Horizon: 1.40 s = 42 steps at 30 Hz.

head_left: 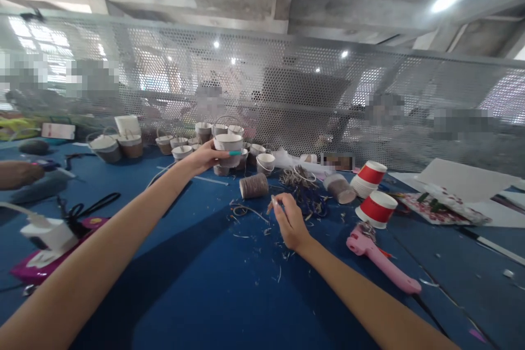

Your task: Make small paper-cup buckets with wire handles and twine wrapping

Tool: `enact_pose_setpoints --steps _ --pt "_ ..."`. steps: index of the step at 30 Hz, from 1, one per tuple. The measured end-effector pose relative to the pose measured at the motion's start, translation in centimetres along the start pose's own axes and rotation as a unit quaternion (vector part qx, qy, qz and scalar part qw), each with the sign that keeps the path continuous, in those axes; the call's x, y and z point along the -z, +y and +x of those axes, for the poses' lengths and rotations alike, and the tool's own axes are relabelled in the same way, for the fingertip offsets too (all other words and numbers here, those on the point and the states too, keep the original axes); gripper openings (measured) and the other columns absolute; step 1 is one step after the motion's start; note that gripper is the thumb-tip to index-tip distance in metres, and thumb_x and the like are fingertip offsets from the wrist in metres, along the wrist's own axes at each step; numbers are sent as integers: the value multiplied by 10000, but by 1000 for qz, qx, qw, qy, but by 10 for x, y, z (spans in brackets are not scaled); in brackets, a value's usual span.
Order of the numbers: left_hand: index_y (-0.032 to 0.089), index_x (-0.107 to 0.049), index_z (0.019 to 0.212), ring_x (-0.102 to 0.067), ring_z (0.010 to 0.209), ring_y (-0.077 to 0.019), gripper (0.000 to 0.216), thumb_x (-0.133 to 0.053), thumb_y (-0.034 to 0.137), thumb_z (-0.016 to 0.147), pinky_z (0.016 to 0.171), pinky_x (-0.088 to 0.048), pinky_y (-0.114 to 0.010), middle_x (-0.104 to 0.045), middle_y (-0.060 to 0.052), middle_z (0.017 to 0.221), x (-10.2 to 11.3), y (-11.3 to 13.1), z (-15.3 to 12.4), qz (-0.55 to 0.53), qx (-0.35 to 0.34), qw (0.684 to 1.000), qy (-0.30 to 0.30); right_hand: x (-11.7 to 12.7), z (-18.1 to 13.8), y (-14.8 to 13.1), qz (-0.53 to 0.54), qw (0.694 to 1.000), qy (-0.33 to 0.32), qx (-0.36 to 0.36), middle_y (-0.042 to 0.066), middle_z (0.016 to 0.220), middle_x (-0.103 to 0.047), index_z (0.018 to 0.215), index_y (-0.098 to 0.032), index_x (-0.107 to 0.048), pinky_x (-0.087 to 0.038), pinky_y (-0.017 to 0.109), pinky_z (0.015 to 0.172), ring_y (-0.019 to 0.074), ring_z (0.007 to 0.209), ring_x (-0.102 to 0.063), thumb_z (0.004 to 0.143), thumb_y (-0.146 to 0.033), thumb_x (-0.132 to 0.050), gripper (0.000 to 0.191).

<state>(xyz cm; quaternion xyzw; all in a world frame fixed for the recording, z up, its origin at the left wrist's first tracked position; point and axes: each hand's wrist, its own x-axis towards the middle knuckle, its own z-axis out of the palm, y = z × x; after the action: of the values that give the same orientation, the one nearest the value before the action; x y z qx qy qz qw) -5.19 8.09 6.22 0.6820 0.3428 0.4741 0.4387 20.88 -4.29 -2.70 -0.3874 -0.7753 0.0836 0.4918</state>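
My left hand (204, 158) reaches out with its fingers round a small cup-shaped bucket (227, 143), pale at the rim, with a thin looped handle standing above it. The bucket is held upright in front of a cluster of similar small buckets (164, 144). Lower and to the right, my right hand (290, 222) is closed, its fingertips drawn together just above the blue table (197, 284). A brownish bit shows by those fingertips, too small to name. Near them lies a spool of brown cord (254, 186) on its side, with loose scraps scattered around.
A pink hot glue gun (385, 265) lies at right, beside red-and-white paper cups (376, 209). Tangled cord (297, 176) and another spool (339, 188) lie behind my right hand. At left are a purple power strip (41, 265) and another person's hand (18, 175). A perforated screen (262, 93) stands behind.
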Motion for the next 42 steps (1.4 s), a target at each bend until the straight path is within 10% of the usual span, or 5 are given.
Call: enact_pose_setpoints --steps 17,22,27,36,42 --pt "168 -632 966 -633 951 -276 558 -820 180 441 872 -485 -408 -694 -78 918 -2 -5 -2 -66 78 994 27 -1 0 0 -3 1000 -21 -3 52 789 -548 803 -204 -489 -405 356 762 196 798 -512 943 -280 -360 205" --pt "157 -603 1037 -624 958 -293 642 -823 300 451 843 -504 -432 -685 -95 987 8 -11 3 146 40 988 40 -1 1 0 -14 1000 -21 4 45 779 -540 790 -207 -483 -404 341 742 190 793 -507 944 -268 -366 203" --pt "123 -508 1223 -588 1043 -341 838 -801 348 471 880 -465 -434 -642 -142 1111 39 -15 8 448 21 893 45 -1 1 -1 -22 999 -24 8 41 763 -538 770 -209 -478 -405 332 731 189 787 -509 946 -259 -371 211" --pt "60 -474 1270 -594 1065 -350 886 -759 397 501 889 -458 -378 -612 -199 1174 30 -32 4 556 82 825 -68 -2 2 -2 -26 999 -30 13 39 739 -533 749 -213 -463 -406 333 737 191 775 -497 950 -266 -381 223" --pt "23 -255 1384 -485 1206 -367 1068 -740 495 558 958 -427 -401 -452 -245 1311 18 -45 1 559 61 827 -24 -2 3 -3 -23 999 -34 17 34 721 -515 730 -215 -450 -401 331 732 190 764 -482 955 -269 -376 243"
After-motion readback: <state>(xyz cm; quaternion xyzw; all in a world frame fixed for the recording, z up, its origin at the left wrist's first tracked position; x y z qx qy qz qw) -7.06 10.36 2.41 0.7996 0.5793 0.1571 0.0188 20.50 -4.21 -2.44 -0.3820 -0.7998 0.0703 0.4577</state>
